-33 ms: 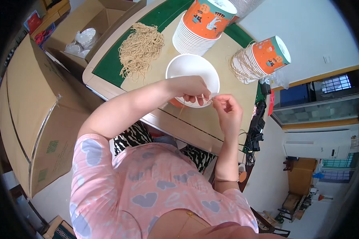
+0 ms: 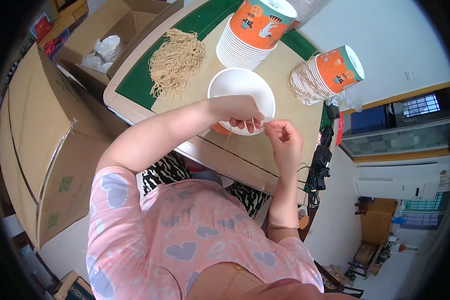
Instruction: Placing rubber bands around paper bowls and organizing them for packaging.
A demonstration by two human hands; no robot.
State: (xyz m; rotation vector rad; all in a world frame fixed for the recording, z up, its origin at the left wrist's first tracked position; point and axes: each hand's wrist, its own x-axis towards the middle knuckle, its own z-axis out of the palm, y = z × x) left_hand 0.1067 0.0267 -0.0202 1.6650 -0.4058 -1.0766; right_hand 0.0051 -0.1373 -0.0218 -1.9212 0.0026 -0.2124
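A thin tan string (image 2: 228,139) runs between my two hands, with one end hanging down toward the table's front edge. My left hand (image 2: 242,111) is closed on it, fingers curled, over the near rim of a white-lined paper bucket (image 2: 230,82). Thumb and fingertips of my right hand (image 2: 285,141) pinch the string at the bucket's near right side. Both hands almost touch. An orange patch of the bucket's outer wall shows below my left wrist; my left forearm and hand cover part of the opening.
A heap of tan strings (image 2: 177,62) lies at the table's far left. Stacked orange paper buckets (image 2: 257,30) stand behind, and another stack (image 2: 327,75) wrapped with strings stands right. Black plugs and cables (image 2: 321,162) line the right edge. Cardboard boxes (image 2: 60,145) stand left.
My right hand has shifted very slightly left, closer to my left hand. The string's hanging end has moved a little. The bucket and stacks have not moved.
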